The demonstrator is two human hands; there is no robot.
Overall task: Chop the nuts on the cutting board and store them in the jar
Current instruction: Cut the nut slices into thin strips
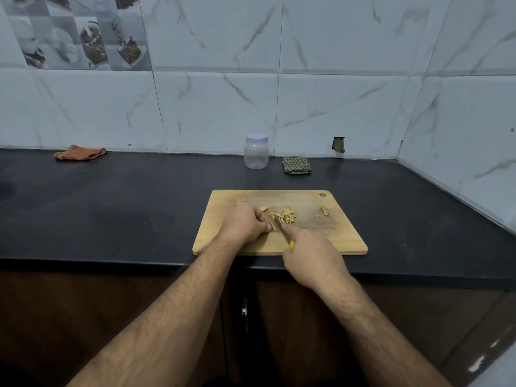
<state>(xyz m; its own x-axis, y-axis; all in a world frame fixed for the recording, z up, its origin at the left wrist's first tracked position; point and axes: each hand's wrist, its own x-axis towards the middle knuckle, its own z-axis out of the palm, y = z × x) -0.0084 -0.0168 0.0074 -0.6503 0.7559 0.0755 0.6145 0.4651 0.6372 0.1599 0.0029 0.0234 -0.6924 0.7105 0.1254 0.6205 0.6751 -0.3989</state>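
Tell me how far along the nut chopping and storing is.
Done: a pile of slivers lies mid cutting board. In hand: the left hand pins a nut while the right hand works the knife beside it. Left: a few whole nuts near the board's right edge, and the jar stands capped and empty behind the board.

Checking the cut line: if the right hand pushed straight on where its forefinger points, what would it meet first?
Probably the pile of chopped nuts just beyond the right hand, along the knife; depth is uncertain.
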